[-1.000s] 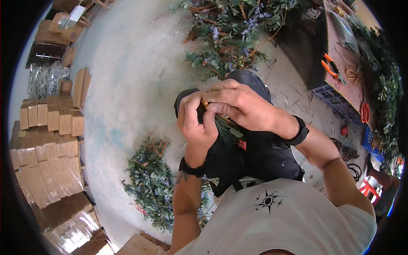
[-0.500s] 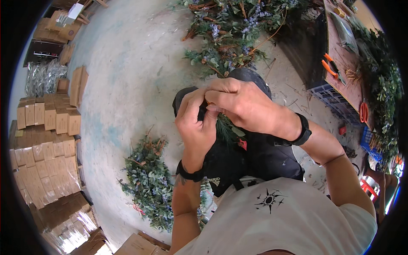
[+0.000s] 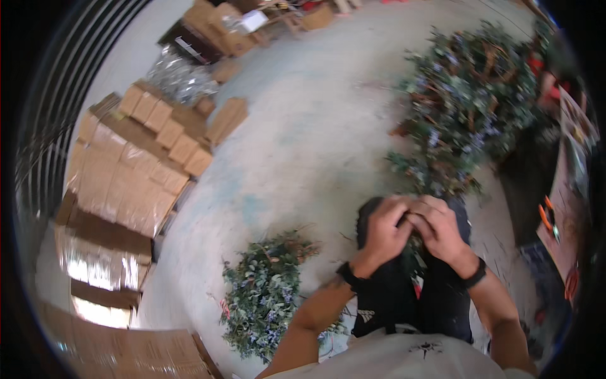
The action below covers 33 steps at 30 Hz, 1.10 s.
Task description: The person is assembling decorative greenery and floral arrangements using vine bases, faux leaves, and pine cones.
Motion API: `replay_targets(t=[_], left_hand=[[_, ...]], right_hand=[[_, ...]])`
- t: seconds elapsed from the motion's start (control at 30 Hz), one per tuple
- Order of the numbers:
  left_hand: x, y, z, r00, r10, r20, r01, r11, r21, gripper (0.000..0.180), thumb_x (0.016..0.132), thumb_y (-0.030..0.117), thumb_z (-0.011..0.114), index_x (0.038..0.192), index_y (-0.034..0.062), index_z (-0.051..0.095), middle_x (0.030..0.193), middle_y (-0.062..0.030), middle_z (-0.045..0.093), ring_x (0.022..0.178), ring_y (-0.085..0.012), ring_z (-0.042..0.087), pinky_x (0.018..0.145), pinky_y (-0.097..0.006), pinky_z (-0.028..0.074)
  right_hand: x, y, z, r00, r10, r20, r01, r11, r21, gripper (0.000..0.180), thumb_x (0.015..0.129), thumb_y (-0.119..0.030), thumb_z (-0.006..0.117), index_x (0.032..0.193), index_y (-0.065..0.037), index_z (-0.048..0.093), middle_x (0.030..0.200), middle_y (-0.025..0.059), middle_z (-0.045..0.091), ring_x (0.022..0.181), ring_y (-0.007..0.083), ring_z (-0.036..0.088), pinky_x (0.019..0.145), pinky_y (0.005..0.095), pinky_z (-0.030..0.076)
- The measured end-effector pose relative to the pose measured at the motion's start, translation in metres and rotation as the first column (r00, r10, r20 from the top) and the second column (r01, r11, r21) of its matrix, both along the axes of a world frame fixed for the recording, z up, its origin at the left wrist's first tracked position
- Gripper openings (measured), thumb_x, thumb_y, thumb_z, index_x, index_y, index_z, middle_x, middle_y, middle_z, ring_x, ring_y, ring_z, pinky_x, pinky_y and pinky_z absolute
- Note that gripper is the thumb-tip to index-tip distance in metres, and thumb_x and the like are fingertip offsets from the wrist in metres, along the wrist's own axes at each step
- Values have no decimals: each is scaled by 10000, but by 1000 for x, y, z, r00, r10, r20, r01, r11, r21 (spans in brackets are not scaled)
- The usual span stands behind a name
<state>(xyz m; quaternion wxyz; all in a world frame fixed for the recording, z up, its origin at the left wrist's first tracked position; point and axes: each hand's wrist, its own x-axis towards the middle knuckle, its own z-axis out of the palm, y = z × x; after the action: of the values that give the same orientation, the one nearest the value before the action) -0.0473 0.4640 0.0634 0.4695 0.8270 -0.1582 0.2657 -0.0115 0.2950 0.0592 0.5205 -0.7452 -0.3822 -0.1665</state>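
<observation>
My left hand and my right hand meet above my knees, fingertips pinched together and thumbs close. Whatever sits between the fingers is hidden by them and smeared by motion. Just beneath, green artificial foliage shows between my thighs, with a small red piece lower down. I cannot tell whether the foliage is in my fingers or only resting there. Both wrists wear black bands.
A big heap of artificial greenery with blue flowers lies ahead on the floor. Another greenery bundle sits at my left. Stacked cardboard boxes line the far left. Orange-handled pliers lie on a bench at right.
The view has swung left and tilted up, so my hands now appear lower, smaller and further right. Both stay pinched together. More of the boxes and the left wall has come into sight.
</observation>
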Motion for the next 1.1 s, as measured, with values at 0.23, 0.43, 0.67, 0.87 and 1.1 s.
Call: replay_targets(t=[0.23,0.43,0.67,0.87,1.1], left_hand=[[21,42,-41,998,-9,-68,3,996,-92,392,932,375,759,1076,12,729,1101,-122,723,975,-258,684,860,-399,554],[7,18,-15,991,-19,-134,13,999,-39,236,985,100,661,1118,-95,666,1085,-136,656,930,-236,662,808,-335,559],[7,29,-10,979,-55,-195,49,998,-37,217,973,68,648,1134,-76,667,1082,-146,668,914,-257,672,848,-361,565],[-5,34,4,971,-57,-234,19,987,-163,283,970,180,772,1076,-77,717,925,-126,693,769,-207,623,648,-325,522],[6,28,5,980,-95,-172,78,992,-103,302,971,202,785,1080,-72,720,896,-121,680,725,-193,599,642,-308,511]], right_hand=[[6,30,-8,989,11,-145,-10,1000,10,392,744,-78,759,1124,-141,686,1221,91,672,1129,333,673,883,425,590],[-9,-111,7,980,-170,101,192,942,-275,313,763,-174,720,1068,-112,693,1185,110,707,1157,318,664,899,427,581],[-138,-464,-12,185,-982,45,533,62,-844,234,992,-175,604,1182,-88,709,1150,161,736,1086,365,694,884,463,564],[-212,-568,-52,-490,-870,-54,541,-255,-801,377,979,-401,621,1186,-94,690,1178,197,726,1108,403,687,907,513,546],[-230,-619,-69,-542,-829,135,376,-383,-844,422,990,-444,565,1207,-109,705,1180,209,737,1132,407,695,909,508,557]])
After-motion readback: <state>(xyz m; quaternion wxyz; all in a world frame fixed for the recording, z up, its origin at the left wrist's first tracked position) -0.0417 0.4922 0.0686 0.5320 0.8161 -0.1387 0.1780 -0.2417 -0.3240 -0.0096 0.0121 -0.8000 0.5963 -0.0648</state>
